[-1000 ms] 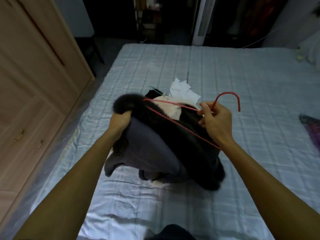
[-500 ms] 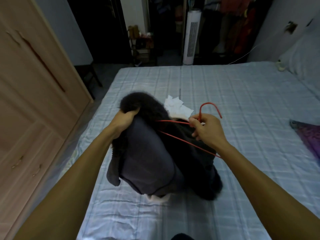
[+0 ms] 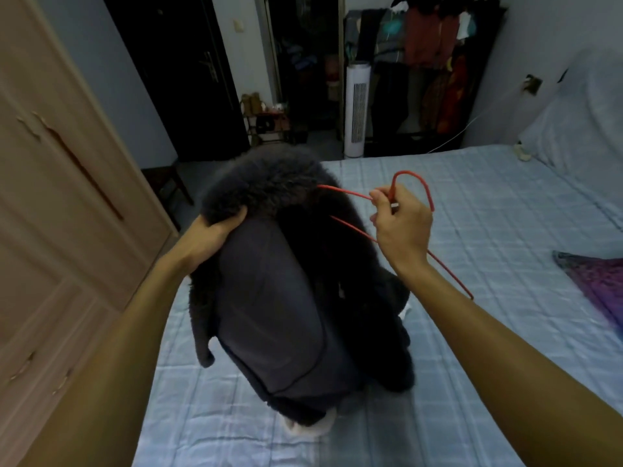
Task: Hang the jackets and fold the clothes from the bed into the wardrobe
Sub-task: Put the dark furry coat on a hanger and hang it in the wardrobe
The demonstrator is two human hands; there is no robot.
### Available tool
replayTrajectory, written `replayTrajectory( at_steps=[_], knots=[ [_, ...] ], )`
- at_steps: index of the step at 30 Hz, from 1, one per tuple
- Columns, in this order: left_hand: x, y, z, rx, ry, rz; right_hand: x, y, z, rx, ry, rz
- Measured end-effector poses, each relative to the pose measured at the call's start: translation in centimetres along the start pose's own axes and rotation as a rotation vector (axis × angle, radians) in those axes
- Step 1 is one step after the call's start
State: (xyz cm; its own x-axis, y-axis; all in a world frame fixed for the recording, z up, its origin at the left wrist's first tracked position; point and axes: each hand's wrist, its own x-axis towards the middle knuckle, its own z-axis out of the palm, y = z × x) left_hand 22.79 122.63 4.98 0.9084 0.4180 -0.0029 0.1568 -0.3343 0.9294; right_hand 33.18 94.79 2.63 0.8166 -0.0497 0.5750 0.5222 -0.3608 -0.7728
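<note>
- A dim bedroom: a bed [image 3: 488, 224] under a pale checked quilt fills the foreground. A wooden wardrobe [image 3: 67, 203] lines the left side, and a white tower fan [image 3: 357, 109] and a loaded clothes rack [image 3: 435, 45] stand at the far wall.
- The dark jacket [image 3: 269, 315] was slumped over the pile a second ago. It now hangs raised, its hem just above a white garment [image 3: 303, 429] on the quilt.
- The left hand [image 3: 212, 230] grips the jacket just under its fur collar [image 3: 269, 187], fingers curled into the cloth.
- The right hand [image 3: 401, 227] pinches the red wire hanger [image 3: 350, 194] just below the hook. The hanger's far end has slipped in under the collar, and the near end juts out past the wrist.
- One shoulder looks seated; the other probably still needs threading before the jacket can be hung.
- On the left only a narrow strip of floor lies between the bed and the wardrobe, whose doors look closed. To the right the quilt lies open up to a purple cloth [image 3: 600, 281].
</note>
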Motion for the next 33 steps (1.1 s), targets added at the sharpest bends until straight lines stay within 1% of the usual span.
replayTrajectory(
  at_steps=[2, 4, 5, 6, 7, 8, 10, 11, 12, 13, 16, 18, 19, 20, 22, 23, 24, 25, 27, 28, 30, 33],
  knots=[
    [-0.3, -0.1, 0.5, -0.011, 0.051, -0.012, -1.1, -0.2, 1.1, 0.003, -0.115, 0.080],
    [-0.5, -0.4, 1.3, 0.007, 0.096, -0.004, -3.0, 0.1, 2.5, -0.032, -0.325, 0.161],
    [-0.7, -0.3, 1.9, 0.013, 0.087, -0.001, -4.1, 0.3, 3.2, -0.054, -0.423, 0.203],
    [-1.0, -0.4, 2.6, 0.008, 0.050, -0.002, -5.3, 0.5, 3.8, -0.045, -0.477, 0.263],
    [-1.4, -0.2, 3.3, 0.008, -0.002, -0.006, -6.1, 0.7, 4.3, 0.019, -0.472, 0.344],
    [-1.7, -0.2, 3.7, 0.004, -0.055, -0.011, -6.7, 0.8, 4.6, 0.113, -0.417, 0.447],
    [-2.5, -0.2, 3.6, -0.011, -0.132, 0.003, -6.7, 1.0, 4.8, 0.305, -0.241, 0.618],
    [-2.7, -0.5, 3.0, 0.009, -0.167, 0.010, -6.3, 1.0, 4.6, 0.374, -0.171, 0.650],
    [-2.8, -0.8, 2.2, 0.087, -0.208, 0.004, -5.9, 1.0, 4.4, 0.426, -0.128, 0.655],
    [-2.9, -1.3, 1.4, 0.218, -0.263, -0.017, -5.5, 0.9, 4.1, 0.471, -0.100, 0.642],
    [-2.4, -1.8, 0.3, 0.651, -0.546, -0.113, -5.0, 0.8, 3.8, 0.509, -0.084, 0.568],
    [-1.5, -1.1, -0.3, 0.745, -0.669, -0.135, -5.1, 0.7, 3.6, 0.492, -0.083, 0.526],
    [-1.1, -0.2, -0.6, 0.684, -0.687, -0.122, -5.1, 0.7, 3.5, 0.496, -0.081, 0.514],
    [-0.5, 0.8, -0.8, 0.553, -0.654, -0.097, -5.2, 0.9, 3.2, 0.496, -0.083, 0.506],
    [0.6, 3.0, -0.1, 0.337, -0.451, 0.001, -5.1, 1.3, 2.8, 0.478, -0.100, 0.485],
    [1.1, 3.7, 1.0, 0.377, -0.338, 0.080, -5.1, 1.3, 2.7, 0.469, -0.113, 0.471],
    [1.8, 3.9, 2.2, 0.542, -0.261, 0.170, -5.1, 1.3, 2.7, 0.466, -0.124, 0.460],
    [2.2, 4.1, 3.9, 0.721, -0.245, 0.256, -5.1, 1.2, 2.6, 0.469, -0.132, 0.449],
    [3.2, 3.5, 7.1, 0.954, -0.326, 0.335, -5.0, 0.9, 2.5, 0.476, -0.153, 0.431],
    [3.5, 2.9, 8.4, 0.990, -0.372, 0.353, -5.0, 0.8, 2.4, 0.477, -0.165, 0.422],
    [3.5, 2.1, 10.6, 0.948, -0.419, 0.404, -4.9, 0.9, 2.0, 0.467, -0.186, 0.400],
    [3.1, 2.7, 12.6, 0.885, -0.320, 0.483, -4.1, 1.2, 1.4, 0.392, -0.224, 0.332]
  ],
)
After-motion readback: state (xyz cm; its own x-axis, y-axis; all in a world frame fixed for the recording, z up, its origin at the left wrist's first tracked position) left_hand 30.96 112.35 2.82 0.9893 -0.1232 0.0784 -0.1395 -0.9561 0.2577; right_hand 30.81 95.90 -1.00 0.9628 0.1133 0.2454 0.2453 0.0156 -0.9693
